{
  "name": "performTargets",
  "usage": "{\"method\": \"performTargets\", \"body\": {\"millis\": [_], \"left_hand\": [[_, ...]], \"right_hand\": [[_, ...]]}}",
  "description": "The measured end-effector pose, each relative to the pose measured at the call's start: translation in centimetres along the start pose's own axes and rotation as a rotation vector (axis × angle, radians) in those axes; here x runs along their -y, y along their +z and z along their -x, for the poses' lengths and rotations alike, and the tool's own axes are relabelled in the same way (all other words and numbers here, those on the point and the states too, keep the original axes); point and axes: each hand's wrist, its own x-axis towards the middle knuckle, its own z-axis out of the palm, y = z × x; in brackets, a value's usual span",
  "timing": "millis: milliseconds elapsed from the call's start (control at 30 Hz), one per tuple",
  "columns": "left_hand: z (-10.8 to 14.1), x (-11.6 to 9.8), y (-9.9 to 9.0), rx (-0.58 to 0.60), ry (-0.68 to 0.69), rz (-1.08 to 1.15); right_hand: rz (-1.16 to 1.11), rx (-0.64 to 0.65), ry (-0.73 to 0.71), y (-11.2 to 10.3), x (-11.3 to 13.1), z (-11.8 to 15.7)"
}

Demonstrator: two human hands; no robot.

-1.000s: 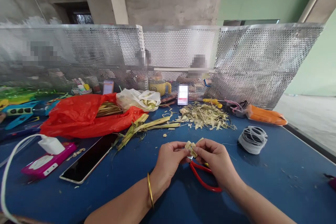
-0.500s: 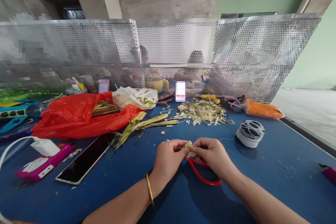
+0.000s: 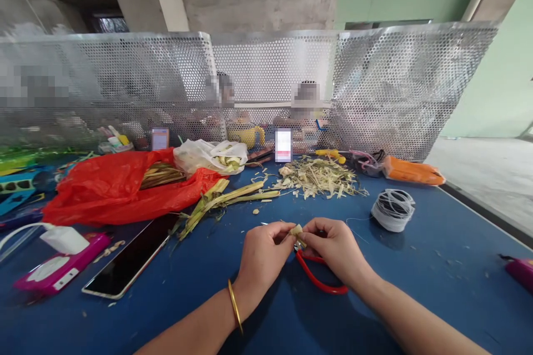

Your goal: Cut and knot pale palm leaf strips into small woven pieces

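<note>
Between my two hands is a small pale piece of dried plant husk (image 3: 296, 231), pinched at its edges. My left hand (image 3: 266, 249), with a gold bangle on the wrist, is closed on its left side. Thumb and fingers of my right hand (image 3: 331, 241) are closed on its right side. Under the hands lie red-handled scissors (image 3: 320, 283) on the blue table (image 3: 200, 299); the hands hide most of their blades. To the right stands a spool of clear line (image 3: 392, 211), with a loose thin strand trailing toward my right hand.
Dried stalks (image 3: 225, 199) lie beside a red plastic bag (image 3: 108, 188). A heap of plant scraps (image 3: 320, 177) sits ahead, with an orange packet (image 3: 413, 171) to its right. A dark phone (image 3: 133, 260) and purple power strip (image 3: 62, 266) are at left. A perforated metal screen (image 3: 266, 61) borders the table.
The whole view has shifted slightly, so things appear a little further left. Both hands keep hold of the husk piece, with only a small change in its angle.
</note>
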Motion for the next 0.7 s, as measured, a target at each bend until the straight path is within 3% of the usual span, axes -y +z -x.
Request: {"method": "performTargets", "body": {"millis": [300, 500, 700], "left_hand": [[0.3, -0.6, -0.05, -0.021, 0.013, -0.047], [0.27, -0.4, -0.13, -0.041, 0.05, -0.079], [0.34, -0.48, -0.12, -0.049, 0.03, -0.055]], "right_hand": [[0.069, -0.03, -0.009, 0.02, 0.08, 0.02], [-0.04, -0.045, -0.082, 0.17, -0.08, 0.01], [0.043, -0.061, -0.138, 0.07, -0.22, 0.0]]}}
